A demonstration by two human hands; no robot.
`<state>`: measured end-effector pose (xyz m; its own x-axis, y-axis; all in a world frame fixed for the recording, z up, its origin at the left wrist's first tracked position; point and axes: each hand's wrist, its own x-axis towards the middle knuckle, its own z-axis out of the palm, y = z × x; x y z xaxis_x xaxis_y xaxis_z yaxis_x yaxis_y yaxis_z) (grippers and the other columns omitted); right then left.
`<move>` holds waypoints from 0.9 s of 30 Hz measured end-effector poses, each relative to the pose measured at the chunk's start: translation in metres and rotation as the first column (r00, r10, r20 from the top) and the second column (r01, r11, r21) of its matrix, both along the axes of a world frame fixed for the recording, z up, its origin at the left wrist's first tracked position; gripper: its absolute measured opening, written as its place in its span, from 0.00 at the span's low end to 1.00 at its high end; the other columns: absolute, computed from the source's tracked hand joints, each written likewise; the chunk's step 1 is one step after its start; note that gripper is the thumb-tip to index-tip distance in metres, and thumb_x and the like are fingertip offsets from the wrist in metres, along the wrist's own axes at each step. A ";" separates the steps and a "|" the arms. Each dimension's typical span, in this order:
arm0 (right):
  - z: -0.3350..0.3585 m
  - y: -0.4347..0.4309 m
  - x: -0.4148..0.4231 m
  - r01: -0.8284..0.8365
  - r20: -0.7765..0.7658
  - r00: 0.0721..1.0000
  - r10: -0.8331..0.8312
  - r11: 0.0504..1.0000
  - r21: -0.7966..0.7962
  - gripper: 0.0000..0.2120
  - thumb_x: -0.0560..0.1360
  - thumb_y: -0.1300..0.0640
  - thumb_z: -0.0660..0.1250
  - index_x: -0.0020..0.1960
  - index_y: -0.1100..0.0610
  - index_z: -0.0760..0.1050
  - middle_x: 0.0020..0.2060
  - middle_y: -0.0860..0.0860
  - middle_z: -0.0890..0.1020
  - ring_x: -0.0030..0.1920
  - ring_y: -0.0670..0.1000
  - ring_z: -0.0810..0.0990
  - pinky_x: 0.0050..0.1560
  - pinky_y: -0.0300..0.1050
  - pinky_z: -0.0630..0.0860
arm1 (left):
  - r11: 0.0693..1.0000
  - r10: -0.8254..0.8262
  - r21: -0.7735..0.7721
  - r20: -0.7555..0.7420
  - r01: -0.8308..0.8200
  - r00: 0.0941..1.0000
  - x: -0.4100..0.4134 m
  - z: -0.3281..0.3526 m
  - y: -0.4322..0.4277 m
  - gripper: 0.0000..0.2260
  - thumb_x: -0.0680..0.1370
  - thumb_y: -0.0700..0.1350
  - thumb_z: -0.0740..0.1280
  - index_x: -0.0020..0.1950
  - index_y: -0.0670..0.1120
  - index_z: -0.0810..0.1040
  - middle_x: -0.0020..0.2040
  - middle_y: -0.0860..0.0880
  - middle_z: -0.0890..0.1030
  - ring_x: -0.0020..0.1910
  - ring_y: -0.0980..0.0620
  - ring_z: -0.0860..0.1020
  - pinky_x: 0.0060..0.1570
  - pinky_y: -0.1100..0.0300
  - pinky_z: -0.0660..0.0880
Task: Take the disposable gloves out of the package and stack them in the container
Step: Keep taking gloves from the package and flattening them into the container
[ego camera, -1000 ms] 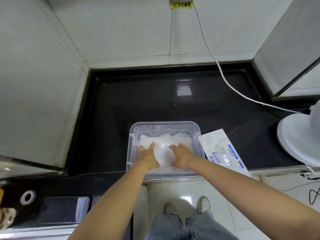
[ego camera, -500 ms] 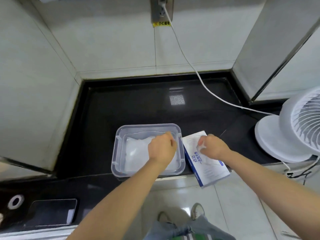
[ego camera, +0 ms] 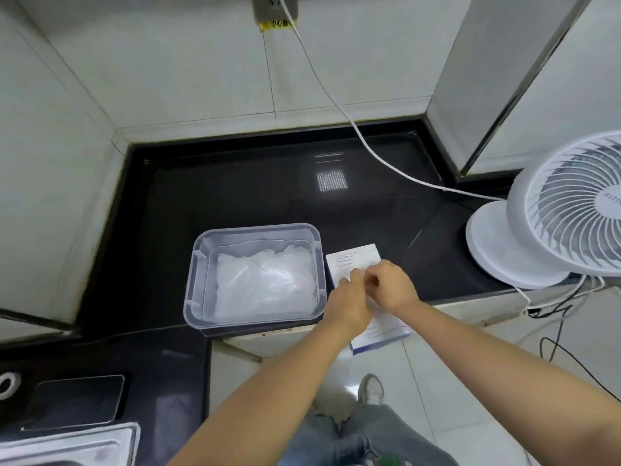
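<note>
- Meeting over the glove package [ego camera: 353,260], the left hand [ego camera: 347,306] and right hand [ego camera: 391,287] touch its top face. Their fingers bunch together there, and I cannot tell whether either grip has caught a glove.
- The package lies flat just beside the right wall of the clear container [ego camera: 198,280], its near end overhanging the tabletop [ego camera: 235,196] edge.
- Inside the container sits a stack of translucent gloves [ego camera: 265,280].
- A white fan [ego camera: 537,237] stands well apart, to the right.

A yellow label [ego camera: 276,24] under the socket [ego camera: 265,6] reads "小心".
</note>
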<state>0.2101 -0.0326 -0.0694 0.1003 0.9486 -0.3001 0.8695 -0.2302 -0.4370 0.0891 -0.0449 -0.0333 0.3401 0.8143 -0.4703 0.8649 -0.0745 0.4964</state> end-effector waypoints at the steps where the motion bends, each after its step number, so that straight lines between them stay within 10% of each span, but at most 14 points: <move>1: -0.002 0.000 0.001 0.015 -0.075 0.997 -0.016 1.000 -0.017 0.07 0.74 0.60 0.68 0.39 0.52 0.79 0.46 0.51 0.79 0.43 0.53 0.79 0.43 0.43 0.74 | 0.999 0.003 -0.039 -0.016 -0.004 1.000 0.001 -0.004 -0.001 0.30 0.79 0.42 0.65 0.77 0.44 0.53 0.67 0.40 0.69 0.62 0.39 0.75 0.57 0.50 0.73; 9: 0.014 -0.006 0.006 0.269 -0.664 0.669 -0.334 0.941 -0.203 0.07 0.80 0.58 0.62 0.49 0.57 0.78 0.49 0.53 0.81 0.52 0.53 0.80 0.54 0.45 0.77 | 0.985 0.157 -0.073 -0.004 -0.157 0.988 -0.001 -0.020 0.001 0.41 0.75 0.45 0.73 0.78 0.49 0.49 0.70 0.43 0.63 0.63 0.44 0.74 0.59 0.56 0.73; 12: 0.016 -0.008 0.008 0.316 -0.634 0.658 -0.406 0.913 -0.257 0.12 0.77 0.50 0.68 0.57 0.54 0.73 0.51 0.51 0.79 0.53 0.51 0.80 0.46 0.40 0.76 | 0.983 0.170 -0.068 0.020 -0.168 0.985 -0.001 -0.022 0.001 0.41 0.74 0.44 0.73 0.78 0.50 0.50 0.69 0.43 0.64 0.62 0.44 0.75 0.58 0.57 0.74; 16: 0.017 -0.005 0.010 0.179 -0.413 0.876 -0.247 0.964 -0.198 0.06 0.76 0.59 0.69 0.45 0.62 0.77 0.43 0.57 0.80 0.44 0.56 0.80 0.45 0.45 0.77 | 0.985 0.168 -0.051 0.031 -0.166 0.985 -0.001 -0.026 0.001 0.39 0.73 0.44 0.74 0.76 0.50 0.54 0.69 0.44 0.65 0.62 0.45 0.75 0.57 0.57 0.74; 22: 0.041 0.017 0.009 0.351 -0.726 0.620 -0.299 0.933 -0.084 0.07 0.79 0.57 0.63 0.47 0.60 0.76 0.48 0.58 0.82 0.47 0.53 0.82 0.52 0.47 0.79 | 0.980 0.189 -0.072 0.031 -0.186 0.982 -0.001 -0.030 0.002 0.40 0.72 0.46 0.75 0.76 0.50 0.55 0.67 0.44 0.67 0.61 0.46 0.75 0.59 0.55 0.74; 27: 0.042 0.016 0.010 0.290 -0.722 0.604 -0.337 0.937 -0.194 0.05 0.78 0.61 0.62 0.48 0.61 0.76 0.43 0.57 0.81 0.45 0.53 0.80 0.50 0.48 0.78 | 0.985 0.155 -0.080 0.009 -0.154 0.988 -0.001 -0.026 0.003 0.41 0.74 0.46 0.73 0.78 0.48 0.50 0.69 0.44 0.64 0.64 0.45 0.73 0.59 0.57 0.73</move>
